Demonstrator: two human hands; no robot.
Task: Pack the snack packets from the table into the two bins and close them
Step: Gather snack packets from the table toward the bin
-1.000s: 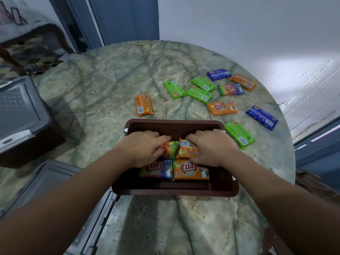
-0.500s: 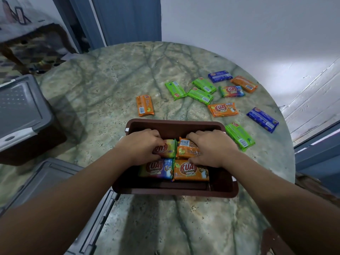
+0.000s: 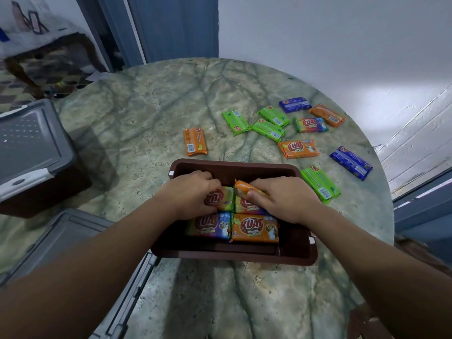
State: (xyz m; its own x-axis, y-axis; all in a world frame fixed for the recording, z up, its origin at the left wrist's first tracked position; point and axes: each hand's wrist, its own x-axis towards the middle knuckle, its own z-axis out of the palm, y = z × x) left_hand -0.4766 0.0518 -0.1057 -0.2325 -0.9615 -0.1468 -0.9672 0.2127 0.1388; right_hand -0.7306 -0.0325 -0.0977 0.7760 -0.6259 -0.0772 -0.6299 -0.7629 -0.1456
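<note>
An open brown bin point(image 3: 234, 256) sits on the round marble table in front of me, with several snack packets lying flat inside. My left hand point(image 3: 193, 194) grips a rainbow packet point(image 3: 221, 198) at the bin's back left. My right hand point(image 3: 283, 200) pinches an orange packet point(image 3: 242, 187), tilted up on its edge over another packet. A rainbow packet point(image 3: 210, 226) and an orange packet point(image 3: 255, 227) lie at the front of the bin. Several loose packets lie beyond on the table: orange point(image 3: 195, 141), green point(image 3: 320, 184), blue point(image 3: 351, 162).
A second brown bin with its grey lid point(image 3: 29, 143) on stands at the left edge. A loose grey lid point(image 3: 73, 241) lies at the near left, partly under my left forearm. The table edge point(image 3: 381, 192) curves close on the right.
My right hand has lifted the orange packet up on its edge, showing a packet beneath. My left hand has slid slightly over the rainbow packet.
</note>
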